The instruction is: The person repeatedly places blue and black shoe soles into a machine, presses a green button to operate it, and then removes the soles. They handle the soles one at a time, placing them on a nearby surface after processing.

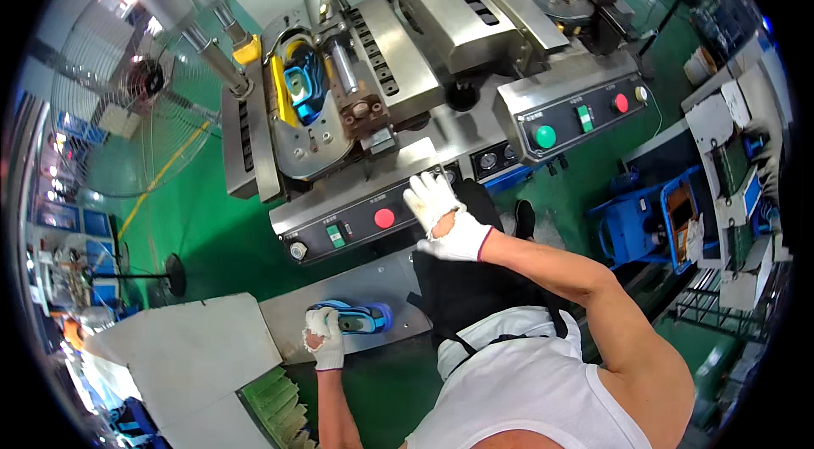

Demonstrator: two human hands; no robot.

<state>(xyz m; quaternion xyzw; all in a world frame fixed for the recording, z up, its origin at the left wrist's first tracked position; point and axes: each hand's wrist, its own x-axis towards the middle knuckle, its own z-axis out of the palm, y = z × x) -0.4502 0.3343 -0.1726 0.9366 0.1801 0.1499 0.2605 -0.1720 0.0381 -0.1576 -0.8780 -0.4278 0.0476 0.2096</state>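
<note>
My left hand (325, 337), in a white knit glove with a torn patch, grips the left end of a blue and black shoe (366, 318). The shoe lies on a grey metal shelf (297, 296) below the machine. My right hand (445, 224), gloved too, has its fingers stretched out by the right end of the near control panel (356, 224), right of the red button (384, 218). Whether its fingertips touch the panel I cannot tell. A second blue and black shoe (315, 84) sits clamped in the machine station, beside a yellow pad (281, 91).
A second panel (585, 114) with green and red buttons juts out at right. Metal cylinders (212, 59) stand over the station's left side. Left are a caged fan (144, 80) and a pale board (186, 356). A blue cart (653, 220) stands far right.
</note>
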